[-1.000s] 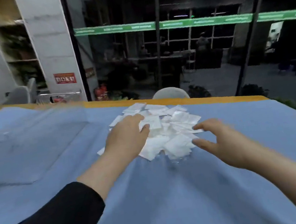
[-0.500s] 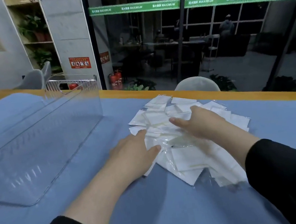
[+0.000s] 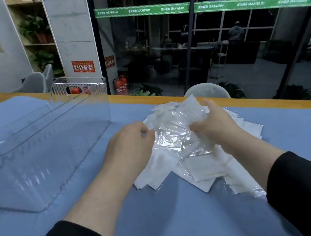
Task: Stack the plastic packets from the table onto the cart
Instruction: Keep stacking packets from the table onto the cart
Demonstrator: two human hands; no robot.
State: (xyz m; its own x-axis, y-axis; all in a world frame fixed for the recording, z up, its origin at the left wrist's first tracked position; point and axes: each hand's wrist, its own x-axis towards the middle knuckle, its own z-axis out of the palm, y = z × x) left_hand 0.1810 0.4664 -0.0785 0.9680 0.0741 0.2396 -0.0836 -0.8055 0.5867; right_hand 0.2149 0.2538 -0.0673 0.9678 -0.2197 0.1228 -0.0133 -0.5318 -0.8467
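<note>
A pile of white and clear plastic packets (image 3: 199, 169) lies on the blue table cover (image 3: 163, 215) in front of me. A bunch of packets (image 3: 172, 119) is lifted off the pile between my hands. My left hand (image 3: 130, 146) pinches its left edge with curled fingers. My right hand (image 3: 212, 124) grips its right side, fingers wrapped round the plastic. A clear plastic bin (image 3: 41, 144) stands empty on the table to the left of my hands. No cart is in view.
The table's orange far edge (image 3: 267, 103) runs behind the pile. Beyond it stands a grey chair back (image 3: 206, 91) and a dark glass wall. More chairs (image 3: 37, 84) and fire extinguishers (image 3: 121, 84) stand at the back left.
Both hands have closed on a bunch of packets and raised it off the pile. The view has shifted, so the clear bin now shows fully at the left.
</note>
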